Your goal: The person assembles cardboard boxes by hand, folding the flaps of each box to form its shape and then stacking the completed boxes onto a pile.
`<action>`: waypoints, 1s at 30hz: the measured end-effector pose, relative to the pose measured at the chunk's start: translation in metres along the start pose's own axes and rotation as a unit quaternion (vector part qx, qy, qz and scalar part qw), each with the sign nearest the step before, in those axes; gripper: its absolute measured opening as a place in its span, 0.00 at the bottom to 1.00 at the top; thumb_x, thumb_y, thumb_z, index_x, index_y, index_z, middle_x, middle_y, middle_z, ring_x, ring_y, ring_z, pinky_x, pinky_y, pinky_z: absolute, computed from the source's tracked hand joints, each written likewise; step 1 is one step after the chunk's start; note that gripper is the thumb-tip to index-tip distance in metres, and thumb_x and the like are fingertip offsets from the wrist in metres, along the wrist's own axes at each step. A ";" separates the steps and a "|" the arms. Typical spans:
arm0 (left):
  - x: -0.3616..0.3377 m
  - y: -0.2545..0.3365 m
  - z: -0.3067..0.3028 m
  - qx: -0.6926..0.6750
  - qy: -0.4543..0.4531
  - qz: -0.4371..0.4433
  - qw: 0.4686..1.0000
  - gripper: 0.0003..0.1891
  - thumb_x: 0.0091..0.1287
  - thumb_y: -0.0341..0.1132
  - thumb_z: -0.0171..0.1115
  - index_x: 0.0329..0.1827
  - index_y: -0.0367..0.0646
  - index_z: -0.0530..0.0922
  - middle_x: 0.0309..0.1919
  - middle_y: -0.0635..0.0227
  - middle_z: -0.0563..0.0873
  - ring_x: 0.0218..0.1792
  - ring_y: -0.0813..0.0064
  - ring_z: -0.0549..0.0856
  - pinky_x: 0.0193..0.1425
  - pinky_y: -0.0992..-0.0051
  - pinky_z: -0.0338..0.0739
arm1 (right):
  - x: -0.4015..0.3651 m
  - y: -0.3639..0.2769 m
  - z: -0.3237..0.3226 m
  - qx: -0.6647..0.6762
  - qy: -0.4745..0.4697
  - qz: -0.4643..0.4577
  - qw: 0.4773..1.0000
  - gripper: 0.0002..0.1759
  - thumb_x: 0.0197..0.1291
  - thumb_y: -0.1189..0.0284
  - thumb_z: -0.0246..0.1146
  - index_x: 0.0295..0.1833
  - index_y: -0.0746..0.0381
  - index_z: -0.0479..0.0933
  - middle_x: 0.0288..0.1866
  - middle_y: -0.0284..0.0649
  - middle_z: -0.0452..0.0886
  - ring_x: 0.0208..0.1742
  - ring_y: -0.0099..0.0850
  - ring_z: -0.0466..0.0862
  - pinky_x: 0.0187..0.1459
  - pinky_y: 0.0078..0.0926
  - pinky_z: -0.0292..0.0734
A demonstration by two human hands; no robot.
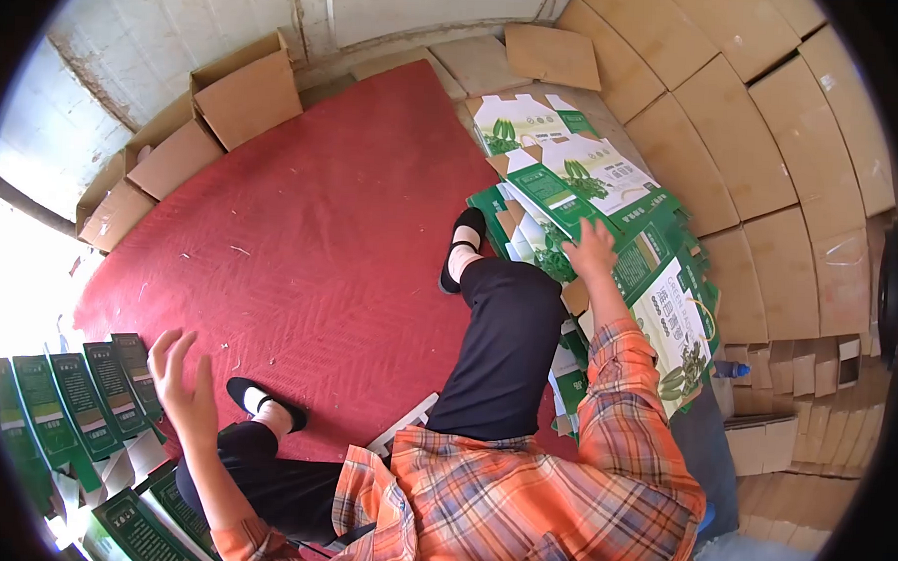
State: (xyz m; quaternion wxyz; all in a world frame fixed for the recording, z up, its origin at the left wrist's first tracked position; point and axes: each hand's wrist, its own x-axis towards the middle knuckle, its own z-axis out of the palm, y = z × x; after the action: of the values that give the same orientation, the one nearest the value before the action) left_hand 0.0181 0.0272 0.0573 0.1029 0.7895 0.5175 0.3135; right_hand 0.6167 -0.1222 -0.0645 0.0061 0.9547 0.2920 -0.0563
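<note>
My left hand (185,395) is raised at the left with its fingers apart and nothing in it. Below and beyond it stand several folded green cartons (79,396) in a row, printed panels showing. On the right, my right hand (592,251) reaches over a pile of flattened green-and-white cartons (665,323), fingers spread at the edge of a green panel (551,197). The pile's printing shows leafy vegetables, and its sheets overlap unevenly. More green cartons (134,532) stand at the lower left, beside my bent knee.
Red carpet (342,227) covers the floor between my legs and the wall. Open brown boxes (248,95) line the far left wall. Stacked brown boxes (770,163) rise behind the pile at right. A bottle with a blue cap (733,370) lies near flattened brown cardboard (810,432).
</note>
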 end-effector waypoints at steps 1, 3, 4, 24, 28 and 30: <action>0.005 0.000 0.012 -0.017 -0.019 -0.003 1.000 0.16 0.59 0.23 0.65 0.51 0.39 0.82 0.53 0.57 0.79 0.58 0.57 0.77 0.65 0.63 0.69 | -0.004 0.022 0.009 -0.014 -0.006 0.032 0.999 0.44 0.56 0.54 0.70 0.76 0.44 0.59 0.81 0.43 0.51 0.79 0.49 0.54 0.63 0.70 0.61; 0.006 -0.007 0.033 -0.034 -0.059 -0.005 0.998 0.16 0.58 0.24 0.65 0.51 0.40 0.82 0.54 0.58 0.79 0.59 0.57 0.77 0.64 0.62 0.70 | -0.018 0.041 0.014 0.005 -0.029 0.110 0.993 0.46 0.55 0.50 0.69 0.77 0.43 0.57 0.82 0.43 0.50 0.79 0.51 0.53 0.64 0.70 0.61; 0.003 -0.017 0.044 -0.030 -0.067 0.007 0.997 0.17 0.58 0.23 0.66 0.51 0.40 0.82 0.54 0.57 0.79 0.58 0.57 0.77 0.64 0.63 0.70 | -0.020 0.048 0.017 0.030 -0.047 0.182 0.982 0.48 0.54 0.46 0.68 0.78 0.42 0.55 0.83 0.43 0.48 0.80 0.52 0.52 0.65 0.70 0.60; -0.001 0.009 0.064 -0.044 -0.195 0.009 0.980 0.18 0.60 0.22 0.62 0.54 0.37 0.79 0.49 0.55 0.81 0.51 0.54 0.82 0.55 0.64 0.76 | 0.005 0.049 0.020 -0.048 -0.105 0.190 0.975 0.33 0.64 0.68 0.51 0.74 0.65 0.60 0.71 0.74 0.58 0.72 0.64 0.64 0.69 0.55 0.63; -0.001 0.008 0.068 -0.042 -0.205 0.006 0.978 0.18 0.59 0.25 0.64 0.54 0.37 0.80 0.48 0.53 0.81 0.49 0.50 0.82 0.54 0.61 0.77 | 0.029 0.062 0.032 -0.111 -0.085 0.146 0.979 0.26 0.64 0.69 0.54 0.65 0.72 0.71 0.70 0.70 0.64 0.69 0.68 0.67 0.65 0.59 0.68; 0.000 0.009 0.069 -0.035 -0.214 0.011 0.976 0.18 0.59 0.25 0.64 0.54 0.38 0.80 0.47 0.54 0.81 0.49 0.50 0.82 0.53 0.61 0.77 | 0.033 0.057 0.002 -0.114 -0.158 0.108 0.975 0.28 0.64 0.69 0.56 0.67 0.73 0.69 0.73 0.71 0.59 0.70 0.71 0.63 0.64 0.61 0.69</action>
State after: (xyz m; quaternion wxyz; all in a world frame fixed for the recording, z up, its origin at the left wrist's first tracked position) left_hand 0.0667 0.0338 0.0076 0.2355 0.8399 0.4633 0.1564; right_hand 0.6754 -0.1507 -0.0711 0.1672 0.9525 0.1875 -0.1722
